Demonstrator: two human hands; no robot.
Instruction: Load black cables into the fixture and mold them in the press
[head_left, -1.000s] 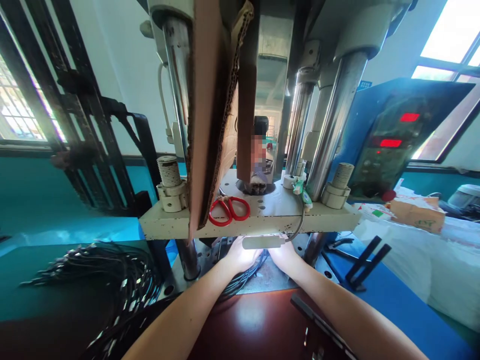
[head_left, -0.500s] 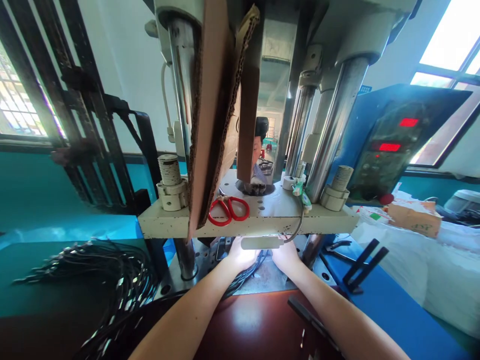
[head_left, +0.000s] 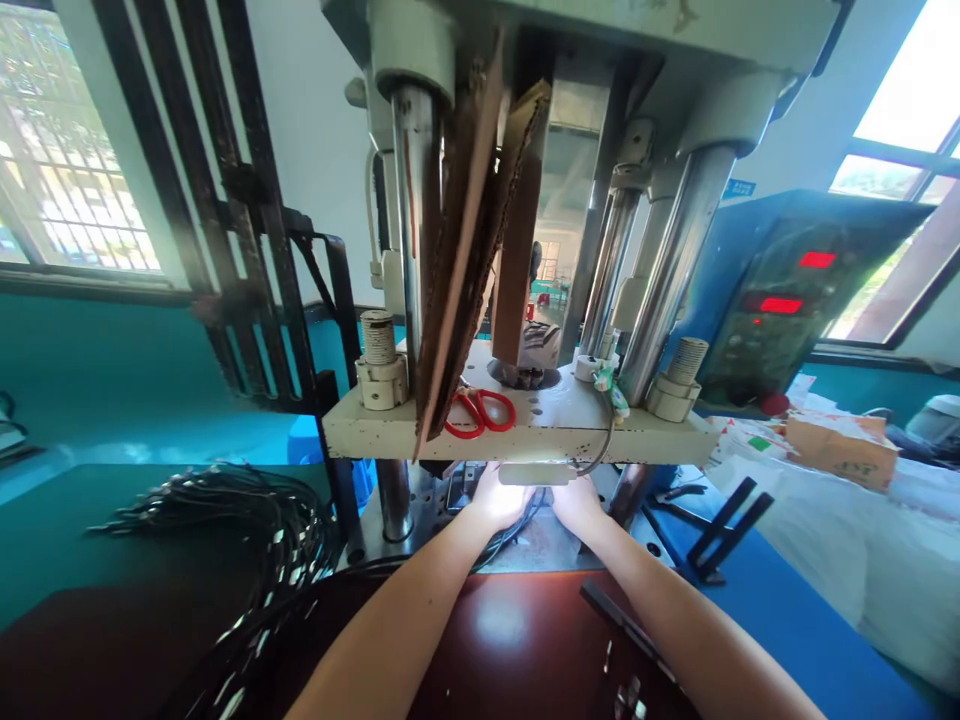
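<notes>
Both of my hands reach under the cream crossplate (head_left: 420,440) of a press. My left hand (head_left: 501,500) is close to black cables (head_left: 510,538) that run out over the metal bed (head_left: 544,552). Beside it, my right hand (head_left: 576,500) is lit by a white lamp bar (head_left: 536,474) fixed below the plate. The lamp and glare hide the fingers of both hands, so what they hold or touch cannot be made out. On the crossplate above lie red-handled scissors (head_left: 481,412).
Bundled black cables (head_left: 277,530) spread over the left table. Cardboard sheets (head_left: 465,240) stand on the press beside a steel column. To the right are a control box (head_left: 787,290) with red displays, a black bracket (head_left: 724,530) and a cardboard box (head_left: 840,445). A dark bar (head_left: 622,620) lies in front.
My view has swung left, so the press and cables appear farther right. Both hands stay under the crossplate, seemingly a little closer together.
</notes>
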